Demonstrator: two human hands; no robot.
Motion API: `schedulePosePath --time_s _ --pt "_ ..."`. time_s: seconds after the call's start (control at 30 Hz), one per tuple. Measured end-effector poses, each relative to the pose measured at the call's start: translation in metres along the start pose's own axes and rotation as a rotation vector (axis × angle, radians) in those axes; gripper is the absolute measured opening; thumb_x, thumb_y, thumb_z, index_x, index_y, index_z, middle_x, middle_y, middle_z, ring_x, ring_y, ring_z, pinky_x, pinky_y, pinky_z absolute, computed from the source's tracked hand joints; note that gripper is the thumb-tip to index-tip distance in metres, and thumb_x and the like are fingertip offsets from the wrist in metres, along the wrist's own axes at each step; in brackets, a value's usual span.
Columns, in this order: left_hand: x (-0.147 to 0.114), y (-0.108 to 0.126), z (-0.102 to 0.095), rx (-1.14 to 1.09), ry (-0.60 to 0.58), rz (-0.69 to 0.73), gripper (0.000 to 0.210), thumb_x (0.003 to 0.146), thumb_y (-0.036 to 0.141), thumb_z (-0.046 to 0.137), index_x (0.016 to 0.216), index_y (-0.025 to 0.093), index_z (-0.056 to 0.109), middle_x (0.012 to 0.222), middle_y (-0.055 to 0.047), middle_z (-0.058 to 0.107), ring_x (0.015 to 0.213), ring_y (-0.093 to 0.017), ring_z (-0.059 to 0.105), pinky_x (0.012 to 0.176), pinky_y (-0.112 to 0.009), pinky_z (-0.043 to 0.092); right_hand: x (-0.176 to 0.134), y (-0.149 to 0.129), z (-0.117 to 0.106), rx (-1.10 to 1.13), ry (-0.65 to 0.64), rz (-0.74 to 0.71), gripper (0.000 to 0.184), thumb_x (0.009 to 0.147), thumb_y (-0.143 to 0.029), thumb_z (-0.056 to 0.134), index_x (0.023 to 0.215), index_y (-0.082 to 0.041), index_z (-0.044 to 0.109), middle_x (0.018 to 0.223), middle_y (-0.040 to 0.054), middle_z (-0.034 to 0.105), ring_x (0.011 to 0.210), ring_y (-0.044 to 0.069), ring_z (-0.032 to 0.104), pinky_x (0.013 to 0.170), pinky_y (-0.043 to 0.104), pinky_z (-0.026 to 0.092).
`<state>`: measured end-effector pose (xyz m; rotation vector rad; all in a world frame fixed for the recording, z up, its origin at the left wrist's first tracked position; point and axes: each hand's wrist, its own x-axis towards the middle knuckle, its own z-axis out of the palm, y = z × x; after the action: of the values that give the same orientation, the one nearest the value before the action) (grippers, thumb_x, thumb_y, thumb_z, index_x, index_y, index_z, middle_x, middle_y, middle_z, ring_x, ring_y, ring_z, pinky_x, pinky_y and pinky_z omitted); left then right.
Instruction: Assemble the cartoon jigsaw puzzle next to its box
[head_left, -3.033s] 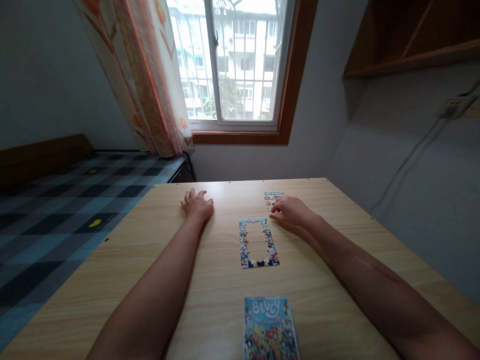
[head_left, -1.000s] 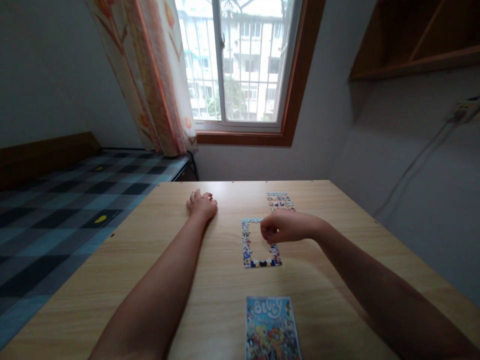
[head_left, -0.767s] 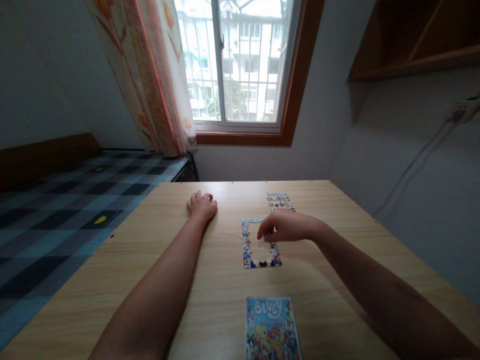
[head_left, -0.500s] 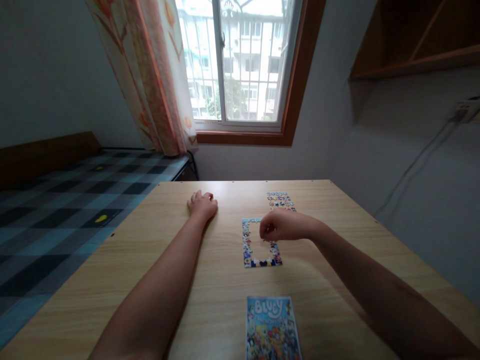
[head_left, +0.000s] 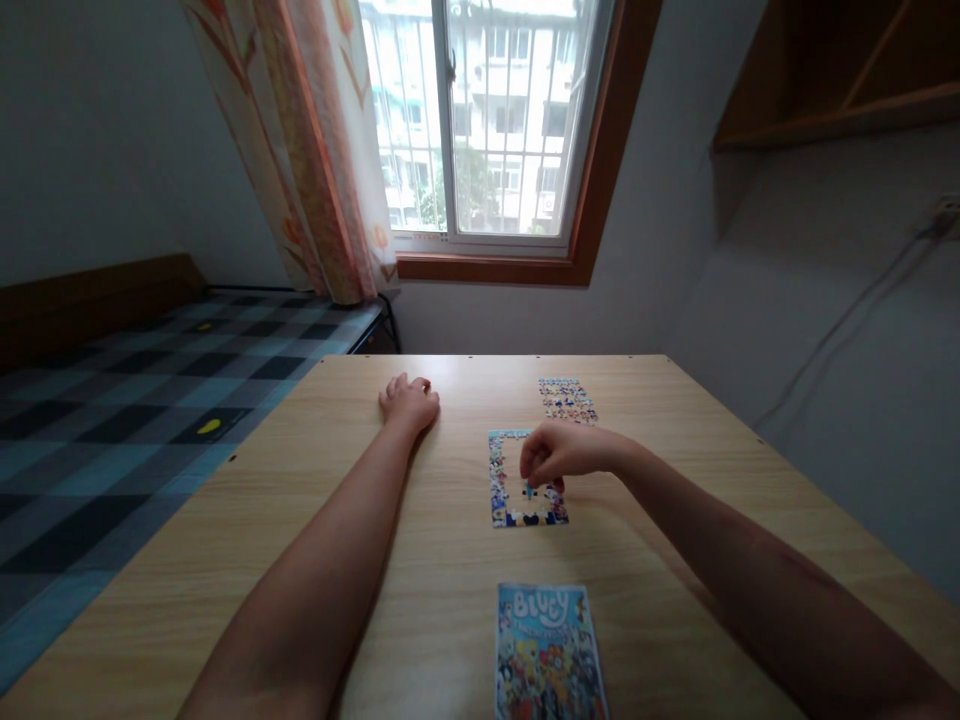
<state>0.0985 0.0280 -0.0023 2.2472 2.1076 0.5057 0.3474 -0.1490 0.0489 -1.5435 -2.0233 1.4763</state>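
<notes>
Fingertips of the right hand (head_left: 562,452) pinch a small light-blue jigsaw piece (head_left: 529,491) low inside a multicoloured rectangular jigsaw border (head_left: 496,480), a grip probably suited to something so thin. Beyond, small multicoloured loose pieces (head_left: 564,402) lie in rows, apparently to keep each distinct. The left hand (head_left: 410,402) rests far left, fingers loosely spread, gripping nothing I can see. A blue rectangular picture cover (head_left: 551,650) lies near, face up, perhaps for easy viewing. The pale wood-grain table (head_left: 439,560) faces a brown-framed glass window (head_left: 510,130).

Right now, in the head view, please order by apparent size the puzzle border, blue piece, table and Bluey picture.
Largest to smallest:
Table
Bluey picture, nearer the camera
Puzzle border
Blue piece in the right hand
</notes>
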Motion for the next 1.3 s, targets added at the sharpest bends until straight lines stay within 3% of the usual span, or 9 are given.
schedulePosePath --time_s 0.17,0.43,0.63,0.87,1.17,1.3 --pt "-0.001 0.001 -0.001 -0.006 -0.014 -0.003 0.041 0.090 0.038 0.050 0.124 0.027 0.070 0.152 -0.012 0.047 0.143 -0.033 0.039 0.116 -0.049 0.032 0.006 0.004 0.006 -0.041 -0.030 -0.006 0.020 0.073 -0.022 0.080 0.090 -0.015 0.074 0.077 0.0003 0.072 0.059 0.007 0.060 0.052 0.016 0.042" --pt "0.000 -0.001 0.002 -0.013 -0.004 0.001 0.040 0.089 0.038 0.051 0.123 0.028 0.070 0.152 -0.011 0.049 0.141 -0.033 0.040 0.115 -0.050 0.033 0.006 0.002 0.013 -0.086 -0.093 -0.021 0.012 0.072 -0.016 0.073 0.083 -0.015 0.069 0.072 -0.0014 0.070 0.064 0.010 0.063 0.057 0.019 0.044" --pt "0.000 0.000 0.000 -0.010 -0.009 -0.005 0.040 0.090 0.039 0.051 0.123 0.027 0.070 0.152 -0.012 0.049 0.141 -0.033 0.041 0.115 -0.049 0.032 0.001 -0.004 0.015 -0.299 0.007 -0.030 0.010 0.072 -0.018 0.071 0.081 -0.017 0.069 0.075 -0.0017 0.070 0.064 0.010 0.061 0.054 0.019 0.038" --pt "-0.002 0.001 -0.002 -0.016 -0.013 -0.001 0.040 0.091 0.038 0.051 0.124 0.027 0.070 0.150 -0.012 0.050 0.140 -0.033 0.042 0.115 -0.049 0.033 -0.006 -0.015 0.015 -0.444 0.039 0.019 0.009 0.075 -0.025 0.072 0.082 -0.019 0.072 0.075 -0.0010 0.071 0.065 0.011 0.061 0.055 0.022 0.037" --pt "0.000 0.000 0.001 -0.011 -0.011 0.009 0.040 0.090 0.039 0.050 0.124 0.026 0.070 0.149 -0.013 0.050 0.138 -0.034 0.042 0.114 -0.050 0.033 -0.019 -0.028 0.022 -0.659 0.052 0.088 0.036 0.074 -0.045 0.082 0.103 -0.025 0.072 0.089 -0.0005 0.074 0.075 0.015 0.063 0.057 0.026 0.033" --pt "0.000 -0.001 0.002 -0.008 0.003 0.014 0.039 0.090 0.039 0.051 0.122 0.027 0.070 0.146 -0.012 0.052 0.136 -0.034 0.044 0.113 -0.047 0.034 -0.021 -0.030 0.027 -0.703 0.064 0.073 0.042 0.074 -0.045 0.080 0.109 -0.025 0.070 0.089 0.0001 0.074 0.077 0.017 0.064 0.058 0.026 0.032"
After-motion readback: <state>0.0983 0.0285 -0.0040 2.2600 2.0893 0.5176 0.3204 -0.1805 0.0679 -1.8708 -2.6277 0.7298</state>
